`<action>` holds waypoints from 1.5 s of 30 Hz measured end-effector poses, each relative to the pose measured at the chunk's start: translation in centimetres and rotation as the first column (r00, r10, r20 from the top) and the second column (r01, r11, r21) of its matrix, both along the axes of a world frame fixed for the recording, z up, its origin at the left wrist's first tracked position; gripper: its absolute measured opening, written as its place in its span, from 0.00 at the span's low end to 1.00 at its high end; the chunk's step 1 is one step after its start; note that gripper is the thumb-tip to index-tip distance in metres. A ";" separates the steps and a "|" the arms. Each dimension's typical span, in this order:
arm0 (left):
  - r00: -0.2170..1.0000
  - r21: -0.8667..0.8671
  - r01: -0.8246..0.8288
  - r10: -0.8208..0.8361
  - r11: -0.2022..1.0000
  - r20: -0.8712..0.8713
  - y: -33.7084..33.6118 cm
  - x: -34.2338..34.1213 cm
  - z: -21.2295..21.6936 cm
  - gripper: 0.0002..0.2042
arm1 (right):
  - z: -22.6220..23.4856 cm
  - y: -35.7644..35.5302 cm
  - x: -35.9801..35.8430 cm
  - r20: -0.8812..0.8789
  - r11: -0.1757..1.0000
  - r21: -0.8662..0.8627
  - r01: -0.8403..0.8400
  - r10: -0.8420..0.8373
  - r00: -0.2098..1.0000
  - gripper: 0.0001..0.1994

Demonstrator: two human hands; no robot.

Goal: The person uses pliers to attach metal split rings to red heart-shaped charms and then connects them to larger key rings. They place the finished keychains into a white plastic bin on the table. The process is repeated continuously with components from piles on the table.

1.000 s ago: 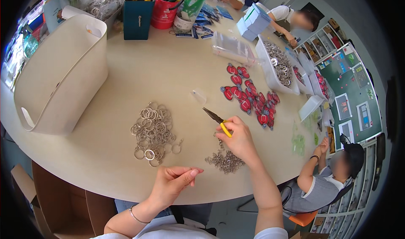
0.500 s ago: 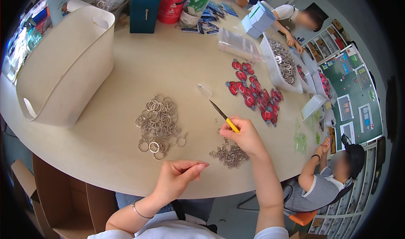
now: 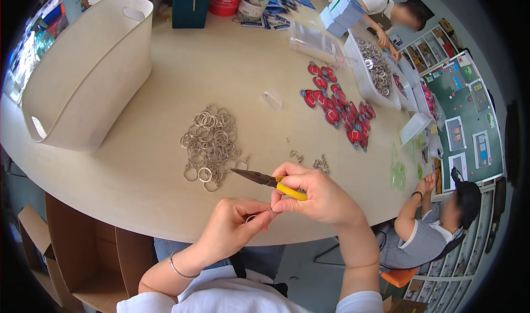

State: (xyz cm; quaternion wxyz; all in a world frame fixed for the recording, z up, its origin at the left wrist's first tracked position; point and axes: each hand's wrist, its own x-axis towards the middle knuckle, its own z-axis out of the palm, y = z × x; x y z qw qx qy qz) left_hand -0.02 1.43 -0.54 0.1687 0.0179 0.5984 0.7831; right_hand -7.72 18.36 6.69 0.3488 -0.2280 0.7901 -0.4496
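Observation:
My left hand [image 3: 225, 227] is closed in a pinch on a metal key ring [image 3: 250, 218], part of which shows below the fingers. My right hand [image 3: 326, 197] grips yellow-handled long-nose pliers [image 3: 258, 177], their dark jaws pointing left above the left hand. The right thumb and fingertip meet the left fingertips at a tiny metal piece, mostly hidden. Left of the pliers' tip lies a heap of split key rings [image 3: 211, 139]. Small metal connectors [image 3: 322, 164] lie behind my right hand, which partly covers them.
A large cream tub [image 3: 88, 83] stands at the left. Red flip-flop-shaped charms [image 3: 337, 107] lie at the right, near a white bin of metal rings [image 3: 375, 70]. A small clear plastic piece [image 3: 271, 100] sits mid-table. Co-workers sit at the far and right sides.
My right hand has come left and down from the connector pile to meet my left hand. The pliers have swung from pointing up-left to nearly level. The view has shifted slightly.

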 end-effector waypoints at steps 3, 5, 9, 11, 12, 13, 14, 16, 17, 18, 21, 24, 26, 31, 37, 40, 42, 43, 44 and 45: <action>0.999 -0.045 0.054 -0.054 0.997 0.009 -0.2 -0.1 0.5 0.07 | 0.5 -0.2 0.2 -0.007 1.000 0.022 0.016 -0.016 1.000 0.07; 0.996 -0.092 0.087 -0.088 0.992 -0.006 -0.3 -0.2 0.8 0.07 | 0.4 0.0 0.2 -0.065 0.998 0.045 -0.041 0.044 0.997 0.05; 0.990 -0.178 0.110 -0.124 0.978 -0.069 -0.4 -0.3 0.8 0.07 | 0.6 -0.1 0.4 -0.179 0.993 0.090 -0.074 0.090 0.980 0.06; 0.985 -0.214 0.104 -0.130 0.971 -0.115 -0.5 -0.3 0.9 0.07 | 0.3 0.0 0.5 -0.234 0.992 0.100 -0.077 0.099 0.967 0.06; 0.980 -0.234 0.097 -0.133 0.967 -0.146 -0.5 -0.3 0.9 0.07 | 0.3 0.0 0.6 -0.279 0.991 0.114 -0.069 0.098 0.955 0.07; 0.975 -0.254 0.089 -0.136 0.963 -0.177 -0.6 -0.4 1.0 0.07 | 0.3 0.0 0.7 -0.324 0.990 0.127 -0.059 0.098 0.941 0.07; 0.974 -0.254 0.021 -0.078 0.967 -0.214 -0.4 -0.3 1.1 0.06 | 0.4 0.0 0.8 -0.370 0.989 0.140 -0.051 0.100 0.924 0.08; 0.957 -0.245 -0.112 0.038 0.963 -0.287 0.1 -0.1 1.4 0.06 | 0.4 -0.1 1.3 -0.456 0.988 0.154 -0.013 0.082 0.886 0.09; 0.933 -0.287 -0.145 0.035 0.947 -0.357 0.1 0.0 1.4 0.05 | 0.4 -0.1 1.5 -0.499 0.987 0.158 0.005 0.075 0.863 0.09; 0.905 -0.325 -0.181 0.027 0.928 -0.425 0.1 0.0 1.4 0.03 | 0.4 -0.2 1.6 -0.505 0.989 0.144 0.025 0.052 0.861 0.09; 0.771 -0.397 -0.333 0.005 0.855 -0.637 0.2 -0.2 0.7 0.03 | 0.5 -0.5 2.0 -0.469 0.990 0.099 0.103 -0.045 0.882 0.08; 0.687 -0.415 -0.425 -0.011 0.805 -0.726 0.4 -0.5 -0.1 0.06 | 0.4 -0.7 1.9 -0.335 0.984 0.052 0.169 -0.142 0.931 0.07; 0.680 -0.398 -0.424 -0.004 0.813 -0.734 0.3 -0.7 -0.5 0.06 | -0.2 -0.5 1.4 -0.273 0.989 0.013 0.149 -0.140 0.952 0.07; 0.730 -0.346 -0.362 0.032 0.866 -0.683 -0.6 -1.1 -1.0 0.05 | -2.4 2.0 -5.5 -0.303 0.892 -0.059 0.447 -0.443 0.844 0.12; 0.733 -0.334 -0.377 0.058 0.864 -0.678 -0.1 -1.2 -0.8 0.04 | -8.3 11.2 -18.1 -0.769 0.660 0.252 0.708 -0.308 0.560 0.20; 0.723 -0.337 -0.400 0.067 0.852 -0.688 -0.2 -1.3 -1.0 0.04 | -8.7 11.6 -19.8 -0.695 0.661 0.319 0.679 -0.325 0.642 0.21; 0.715 -0.339 -0.410 0.068 0.847 -0.695 -0.1 -1.3 -0.9 0.04 | -9.0 11.6 -19.6 -0.688 0.717 0.212 0.663 -0.372 0.623 0.19; 0.711 -0.338 -0.413 0.067 0.846 -0.700 -0.1 -1.4 -0.8 0.04 | -9.1 11.5 -19.7 -0.693 0.707 0.204 0.677 -0.383 0.610 0.18; 0.707 -0.338 -0.424 0.074 0.840 -0.703 -0.1 -1.3 -0.9 0.04 | -8.6 11.0 -19.4 -0.699 0.697 0.196 0.690 -0.394 0.597 0.17; 0.702 -0.338 -0.435 0.080 0.835 -0.707 -0.1 -1.2 -1.0 0.04 | -8.2 10.7 -19.2 -0.705 0.684 0.188 0.705 -0.405 0.582 0.16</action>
